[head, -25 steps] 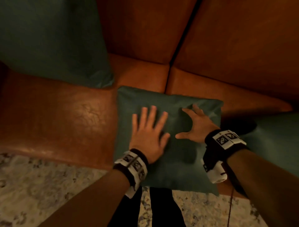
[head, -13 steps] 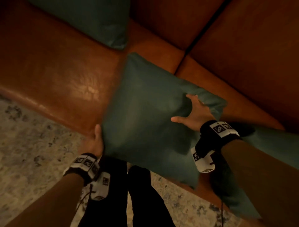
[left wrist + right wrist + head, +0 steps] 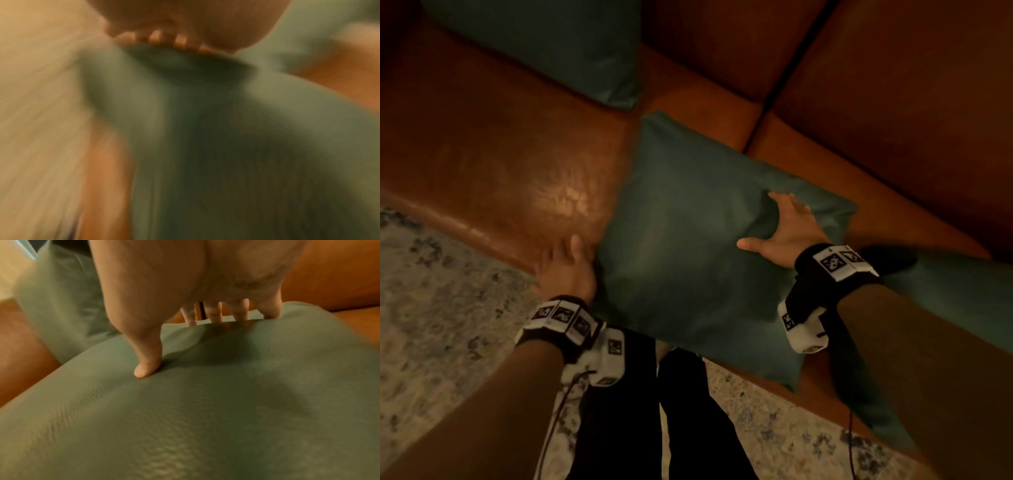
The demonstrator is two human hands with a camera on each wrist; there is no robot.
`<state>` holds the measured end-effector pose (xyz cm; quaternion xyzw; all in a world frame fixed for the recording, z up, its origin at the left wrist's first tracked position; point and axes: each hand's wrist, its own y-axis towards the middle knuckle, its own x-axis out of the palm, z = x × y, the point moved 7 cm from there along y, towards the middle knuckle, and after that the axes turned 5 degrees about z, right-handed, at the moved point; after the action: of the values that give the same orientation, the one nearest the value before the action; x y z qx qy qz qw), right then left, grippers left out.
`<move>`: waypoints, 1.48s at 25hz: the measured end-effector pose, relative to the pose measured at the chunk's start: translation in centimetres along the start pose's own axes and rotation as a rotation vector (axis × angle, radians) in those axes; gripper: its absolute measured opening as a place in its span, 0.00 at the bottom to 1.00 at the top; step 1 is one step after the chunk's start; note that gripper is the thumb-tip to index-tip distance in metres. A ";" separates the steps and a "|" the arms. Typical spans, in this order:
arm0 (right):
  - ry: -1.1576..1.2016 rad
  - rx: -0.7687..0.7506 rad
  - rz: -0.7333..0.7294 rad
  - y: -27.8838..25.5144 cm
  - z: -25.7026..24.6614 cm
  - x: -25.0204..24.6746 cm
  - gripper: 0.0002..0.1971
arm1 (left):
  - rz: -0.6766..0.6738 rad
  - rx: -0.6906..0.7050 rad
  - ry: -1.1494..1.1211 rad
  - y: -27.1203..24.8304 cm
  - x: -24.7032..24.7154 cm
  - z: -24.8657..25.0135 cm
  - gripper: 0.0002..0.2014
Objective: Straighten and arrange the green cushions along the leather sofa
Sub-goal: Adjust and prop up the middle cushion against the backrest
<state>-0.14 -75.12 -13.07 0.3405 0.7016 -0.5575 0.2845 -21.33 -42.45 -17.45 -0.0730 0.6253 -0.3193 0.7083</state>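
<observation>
The green cushion, flat under 2 palms 1 s ago, is now tilted on the leather sofa seat, gripped at 9 o'clock by the left hand and at 3 o'clock by the right hand's curled fingers; repositioning is judged begun.

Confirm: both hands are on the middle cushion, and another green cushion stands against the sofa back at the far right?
Not quite. Both hands, left and right, are on the middle cushion, but the head view shows the standing cushion against the sofa back at the far left.
</observation>
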 end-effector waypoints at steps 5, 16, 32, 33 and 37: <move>-0.211 -0.071 0.087 -1.0 -1.9 -1.5 0.42 | -0.092 1.030 0.279 -6.5 1.4 16.2 0.33; -0.064 0.255 -0.016 3.6 14.2 -3.0 0.35 | -0.267 0.996 0.527 -5.8 6.3 17.0 0.32; 0.360 0.395 0.233 -2.8 9.9 0.3 0.35 | -0.267 0.970 0.588 -6.6 5.6 17.6 0.32; 0.382 0.374 0.305 -4.1 7.8 0.3 0.35 | -0.275 0.964 0.600 -6.5 5.4 17.6 0.31; 0.095 0.049 0.409 -8.7 -0.2 4.3 0.39 | -0.283 0.970 0.636 -6.3 5.4 18.0 0.31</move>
<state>-9.67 -75.46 -11.25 0.5085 0.6167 -0.4883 0.3503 -6.78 -55.62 -15.07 0.2754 0.5735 -0.6660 0.3895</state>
